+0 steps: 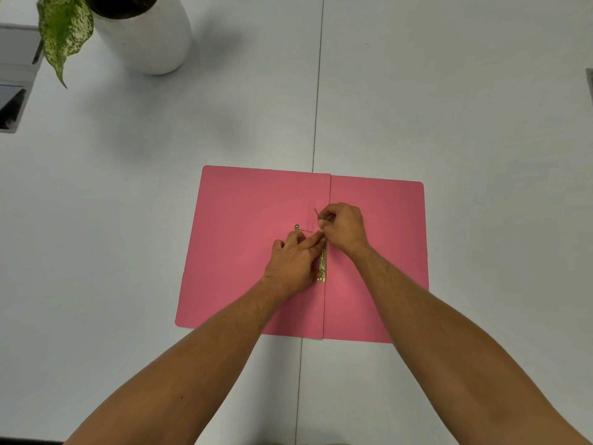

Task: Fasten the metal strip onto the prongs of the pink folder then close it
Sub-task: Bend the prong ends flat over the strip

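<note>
The pink folder (244,239) lies open and flat on the white table. A gold metal strip (322,266) runs along its centre fold. My left hand (293,263) lies on the folder with its fingers pressing the strip's upper part. My right hand (345,226) pinches a thin wire prong (316,212) that sticks up just left of the fold. A small gold piece (296,227) lies on the left flap beside my left fingertips. The upper end of the strip is hidden under my fingers.
A white plant pot (150,36) with a speckled green leaf (62,33) stands at the far left. A grey device (14,81) sits at the left edge. A seam (316,123) runs down the table's middle.
</note>
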`<state>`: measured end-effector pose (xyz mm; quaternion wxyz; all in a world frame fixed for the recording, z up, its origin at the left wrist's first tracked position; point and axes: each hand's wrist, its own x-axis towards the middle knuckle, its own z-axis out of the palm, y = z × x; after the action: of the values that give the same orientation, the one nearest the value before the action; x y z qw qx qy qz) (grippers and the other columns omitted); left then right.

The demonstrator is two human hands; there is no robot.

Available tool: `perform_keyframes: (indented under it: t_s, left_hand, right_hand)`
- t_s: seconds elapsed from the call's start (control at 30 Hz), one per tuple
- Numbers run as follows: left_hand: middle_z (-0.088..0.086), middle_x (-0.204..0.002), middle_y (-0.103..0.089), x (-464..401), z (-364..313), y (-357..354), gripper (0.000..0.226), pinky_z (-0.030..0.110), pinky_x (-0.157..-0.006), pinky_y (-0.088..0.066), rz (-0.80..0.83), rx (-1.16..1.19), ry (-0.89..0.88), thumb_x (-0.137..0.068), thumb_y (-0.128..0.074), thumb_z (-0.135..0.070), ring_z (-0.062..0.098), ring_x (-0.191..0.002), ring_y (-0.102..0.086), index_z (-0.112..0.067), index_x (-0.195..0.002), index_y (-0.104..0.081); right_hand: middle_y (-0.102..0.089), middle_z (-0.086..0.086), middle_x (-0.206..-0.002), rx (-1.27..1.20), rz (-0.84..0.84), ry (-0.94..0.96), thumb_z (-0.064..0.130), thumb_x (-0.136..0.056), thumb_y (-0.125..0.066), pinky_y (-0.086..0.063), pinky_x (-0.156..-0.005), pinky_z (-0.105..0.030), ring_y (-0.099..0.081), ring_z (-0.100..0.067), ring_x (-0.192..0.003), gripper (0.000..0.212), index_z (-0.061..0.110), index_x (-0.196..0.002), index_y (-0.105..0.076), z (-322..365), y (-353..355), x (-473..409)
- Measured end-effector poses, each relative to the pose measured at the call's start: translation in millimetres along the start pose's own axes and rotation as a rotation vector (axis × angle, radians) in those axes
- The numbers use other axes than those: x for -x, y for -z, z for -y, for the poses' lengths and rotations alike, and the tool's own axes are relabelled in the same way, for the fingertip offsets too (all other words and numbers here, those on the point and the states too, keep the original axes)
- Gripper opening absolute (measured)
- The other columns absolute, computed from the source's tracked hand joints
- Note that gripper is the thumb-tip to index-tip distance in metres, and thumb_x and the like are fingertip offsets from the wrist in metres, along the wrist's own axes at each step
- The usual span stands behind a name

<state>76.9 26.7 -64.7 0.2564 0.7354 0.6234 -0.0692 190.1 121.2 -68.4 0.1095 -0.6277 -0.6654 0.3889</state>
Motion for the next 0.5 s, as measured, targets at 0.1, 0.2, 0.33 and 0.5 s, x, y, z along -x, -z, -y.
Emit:
perform_keyframes:
  t_s: [0.1,0.2,0.33,0.5]
  left_hand:
    - [-0.016,-0.157,-0.022,0,0,0,0.069,0.042,-0.088,-0.035,-0.002,0.021,0.008,-0.085,-0.06,-0.037,0.025,-0.128,-0.03,-0.027,-0.147,-0.031]
    - [-0.016,-0.157,-0.022,-1,0,0,0.07,0.043,-0.088,-0.035,-0.001,0.016,0.009,-0.085,-0.06,-0.038,0.025,-0.128,-0.03,-0.027,-0.147,-0.031]
    - [-0.015,-0.157,-0.021,0,0,1,0.069,0.043,-0.089,-0.036,0.0,0.002,0.0,-0.085,-0.059,-0.039,0.025,-0.129,-0.03,-0.026,-0.147,-0.031]
    - [-0.015,-0.158,-0.02,-1,0,1,0.069,0.044,-0.09,-0.035,0.007,0.005,-0.002,-0.084,-0.061,-0.04,0.026,-0.129,-0.029,-0.027,-0.146,-0.032]
  right_hand:
    - [-0.073,-0.006,-0.08,-0.063,-0.048,-0.052,0.0,-0.075,-0.068,-0.055,-0.073,-0.025,-0.064,-0.014,-0.071,0.013,0.008,-0.084,-0.074,-3,1,2]
    - [-0.07,-0.002,-0.075,-0.109,-0.08,-0.106,0.003,-0.074,-0.07,-0.057,-0.075,-0.029,-0.064,-0.014,-0.07,0.011,0.009,-0.082,-0.074,-8,0,3]
    - [-0.07,-0.003,-0.073,-0.114,-0.058,-0.136,0.003,-0.073,-0.072,-0.056,-0.077,-0.029,-0.063,-0.013,-0.07,0.008,0.009,-0.079,-0.074,-4,3,-1]
    - [-0.074,-0.008,-0.078,-0.187,-0.033,-0.241,0.001,-0.071,-0.075,-0.06,-0.077,-0.038,-0.068,-0.019,-0.071,0.014,0.014,-0.067,-0.072,-3,7,-8]
